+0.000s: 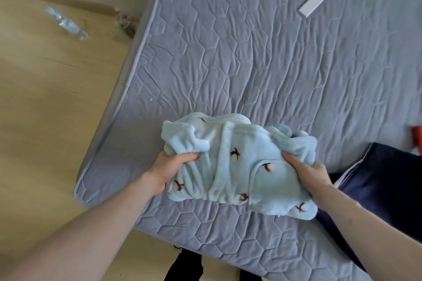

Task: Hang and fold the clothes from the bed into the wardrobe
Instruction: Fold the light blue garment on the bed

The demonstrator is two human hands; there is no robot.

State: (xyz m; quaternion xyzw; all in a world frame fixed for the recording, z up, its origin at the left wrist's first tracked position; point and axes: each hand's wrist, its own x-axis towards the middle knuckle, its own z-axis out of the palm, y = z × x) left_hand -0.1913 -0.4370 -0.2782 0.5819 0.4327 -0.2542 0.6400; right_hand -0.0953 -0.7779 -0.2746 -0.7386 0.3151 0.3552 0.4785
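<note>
A light blue fleece garment (237,166) with small brown-and-white embroidered motifs is bunched into a thick folded bundle over the grey quilted mattress (262,57). My left hand (170,167) grips its left side, thumb on top and fingers underneath. On the right side my right hand (308,174) holds it the same way, thumb pressed into the fleece. A dark navy garment (379,189) with a white stripe lies on the mattress just right of the bundle, partly under my right forearm.
A white flat rectangular object (314,1) lies far back on the mattress. Something red (418,138) shows at the right edge. On the wooden floor (45,98) to the left lies a clear plastic bottle (67,23). The mattress corner is near my left forearm.
</note>
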